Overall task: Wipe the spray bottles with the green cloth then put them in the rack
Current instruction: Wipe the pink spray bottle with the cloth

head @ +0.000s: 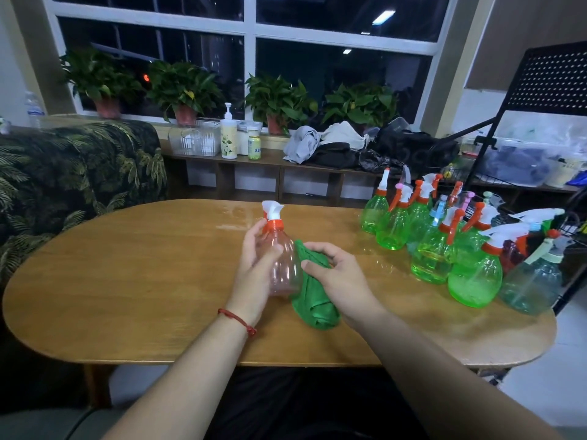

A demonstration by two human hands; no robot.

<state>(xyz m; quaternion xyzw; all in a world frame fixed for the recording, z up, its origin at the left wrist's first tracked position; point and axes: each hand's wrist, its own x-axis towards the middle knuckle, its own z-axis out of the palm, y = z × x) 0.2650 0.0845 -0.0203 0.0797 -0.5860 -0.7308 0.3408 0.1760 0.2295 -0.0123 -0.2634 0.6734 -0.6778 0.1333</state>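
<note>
Over the oval wooden table [127, 281], my left hand [254, 265] curls round a clear pink-tinted plastic spray bottle [286, 271], orange-collared and white-triggered, standing near upright, head up, leaning slightly left. My right hand [343, 277] grips the bunched green cloth [314, 306] against its right side.

Clear pink bottle [282, 265], orange collar, white trigger head, upright at centre of surface [127, 281]. Green cloth [313, 300] bunched, pressed on its right side (lower end on surface). Other spray bottles [428, 249], mostly green, stand clustered at right end. Black rack [546, 77] just beyond.
</note>
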